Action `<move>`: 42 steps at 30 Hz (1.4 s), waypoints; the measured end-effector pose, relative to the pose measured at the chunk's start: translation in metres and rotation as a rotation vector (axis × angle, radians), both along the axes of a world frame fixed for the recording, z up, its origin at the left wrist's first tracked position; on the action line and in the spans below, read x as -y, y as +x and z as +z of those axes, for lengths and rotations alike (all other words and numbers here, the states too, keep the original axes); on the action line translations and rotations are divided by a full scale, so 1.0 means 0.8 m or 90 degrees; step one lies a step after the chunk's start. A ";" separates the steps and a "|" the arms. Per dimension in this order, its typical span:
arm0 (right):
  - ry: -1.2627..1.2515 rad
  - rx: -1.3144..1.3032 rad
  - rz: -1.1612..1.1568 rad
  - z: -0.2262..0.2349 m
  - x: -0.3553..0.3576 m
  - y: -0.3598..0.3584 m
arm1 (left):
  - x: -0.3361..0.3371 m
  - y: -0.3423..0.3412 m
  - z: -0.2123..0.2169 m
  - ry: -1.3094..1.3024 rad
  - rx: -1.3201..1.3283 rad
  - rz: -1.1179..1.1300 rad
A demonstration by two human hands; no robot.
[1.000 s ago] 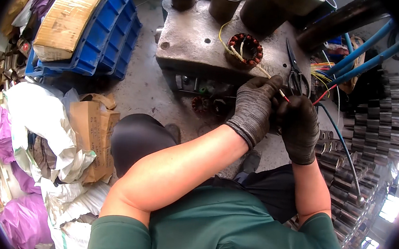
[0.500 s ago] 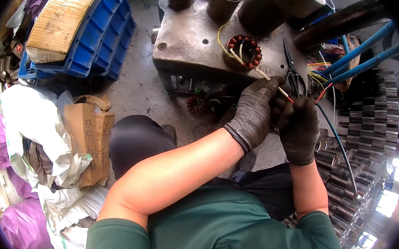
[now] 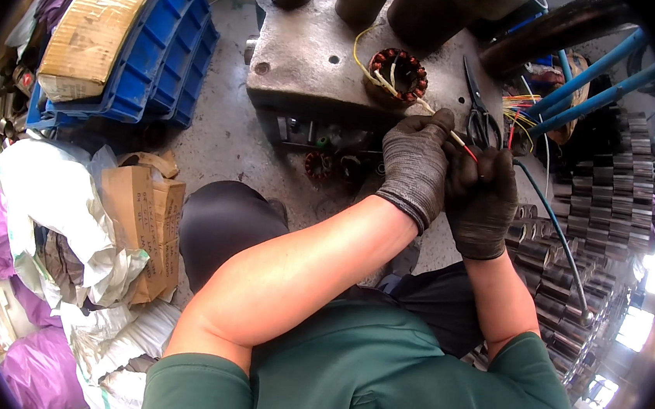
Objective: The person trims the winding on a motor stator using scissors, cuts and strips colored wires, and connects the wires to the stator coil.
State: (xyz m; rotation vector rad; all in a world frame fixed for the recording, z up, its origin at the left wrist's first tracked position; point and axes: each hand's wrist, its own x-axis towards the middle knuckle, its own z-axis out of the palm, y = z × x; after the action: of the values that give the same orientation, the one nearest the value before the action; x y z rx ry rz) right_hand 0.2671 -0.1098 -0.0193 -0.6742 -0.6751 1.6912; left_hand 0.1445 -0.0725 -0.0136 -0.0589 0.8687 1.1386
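Note:
A stator with copper-red windings sits on the metal block's top, near its front edge. A white-sleeved lead runs from it to my gloved left hand, whose fingers and thumb pinch the sleeve. Out of the sleeve's end comes a red wire, leading to my gloved right hand. The right fingers are closed on that wire; the exact grip is partly hidden. Another red piece stands up beyond the right fingertips. A yellow lead curves away from the stator's left side.
Black-handled scissors lie on the metal block, close beyond my hands. Metal cylinders stand behind the stator. Colored wires and blue bars are at right, above stacked metal parts. Blue crates stand left.
My right hand has shifted slightly left, closer to my left hand. The red piece beyond its fingertips, slanting right before, now stands nearly upright. Both hands keep their grip.

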 end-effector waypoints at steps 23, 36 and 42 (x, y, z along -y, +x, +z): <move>0.319 0.462 -0.097 0.045 -0.119 0.025 | -0.090 -0.090 -0.011 0.722 -1.100 -0.292; 0.303 0.311 -0.087 0.047 -0.133 0.027 | -0.091 -0.088 -0.028 0.768 -1.120 -0.216; 0.204 0.315 -0.066 0.057 -0.115 0.003 | -0.105 -0.100 -0.046 0.718 -0.983 -0.248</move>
State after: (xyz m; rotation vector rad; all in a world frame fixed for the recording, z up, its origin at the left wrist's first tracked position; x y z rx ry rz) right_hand 0.2698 -0.0180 0.0261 -0.8862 -1.2070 1.2849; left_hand 0.0647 0.0115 -0.0501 2.0399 1.2780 1.0173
